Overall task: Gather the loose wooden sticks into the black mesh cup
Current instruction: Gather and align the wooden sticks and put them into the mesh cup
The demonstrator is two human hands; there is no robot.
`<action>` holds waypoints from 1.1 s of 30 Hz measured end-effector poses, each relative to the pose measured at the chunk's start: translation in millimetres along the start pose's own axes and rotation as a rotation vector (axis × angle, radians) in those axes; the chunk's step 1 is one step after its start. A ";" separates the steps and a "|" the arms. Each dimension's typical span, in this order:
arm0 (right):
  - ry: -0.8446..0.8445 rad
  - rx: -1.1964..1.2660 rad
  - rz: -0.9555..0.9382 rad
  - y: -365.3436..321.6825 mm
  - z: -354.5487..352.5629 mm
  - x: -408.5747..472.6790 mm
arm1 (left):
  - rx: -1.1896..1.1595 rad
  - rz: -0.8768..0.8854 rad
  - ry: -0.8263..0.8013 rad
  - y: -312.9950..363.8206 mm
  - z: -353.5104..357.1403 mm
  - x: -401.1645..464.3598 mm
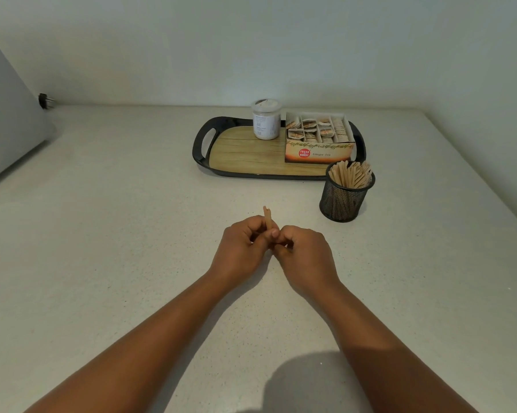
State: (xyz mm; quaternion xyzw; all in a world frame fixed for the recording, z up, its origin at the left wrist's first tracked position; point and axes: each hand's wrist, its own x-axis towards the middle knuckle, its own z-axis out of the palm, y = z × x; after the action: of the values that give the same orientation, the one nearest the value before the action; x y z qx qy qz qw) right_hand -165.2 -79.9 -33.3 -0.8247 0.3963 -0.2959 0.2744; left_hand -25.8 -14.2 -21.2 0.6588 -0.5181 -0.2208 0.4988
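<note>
Together, the left hand [242, 245] and the right hand [303, 252] meet knuckle to knuckle low over the pale speckled tabletop [117, 234], fingers of both curled around a small bundle of thin light-brown wooden sticks [268, 218] whose upper ends poke up between the thumbs. How many sticks the bundle holds cannot be told. Judging by the task, the step in hand is squaring this bundle before it goes into the round black wire-mesh cup [345, 194]. To do it well, the person would likely tap the lower ends level, pass the lot to one hand, and lower it upright into a gap, since the cup already looks packed. That cup stands up and to the right of the hands, just in front of the corner of a black-rimmed, wood-patterned tray [245, 153]. The sticks are flat, narrow and pale tan; no others lie loose on the tabletop.
</note>
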 end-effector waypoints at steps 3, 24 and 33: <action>-0.020 -0.041 0.006 -0.5 -3.3 0.0 | -0.019 -0.025 0.006 -4.1 3.3 0.9; 0.196 -0.049 -0.332 -23.2 -22.2 -1.2 | 0.005 0.034 -0.051 -3.6 14.3 -7.4; 0.238 0.229 -0.270 -24.1 -22.0 -1.5 | -0.010 0.012 -0.124 -10.3 12.5 -7.8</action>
State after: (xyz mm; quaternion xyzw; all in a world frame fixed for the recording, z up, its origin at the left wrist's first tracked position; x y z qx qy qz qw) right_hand -169.7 -70.6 -2.3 -0.7929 0.2757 -0.4685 0.2754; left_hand -33.9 -12.8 -37.1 0.6383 -0.5507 -0.2609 0.4704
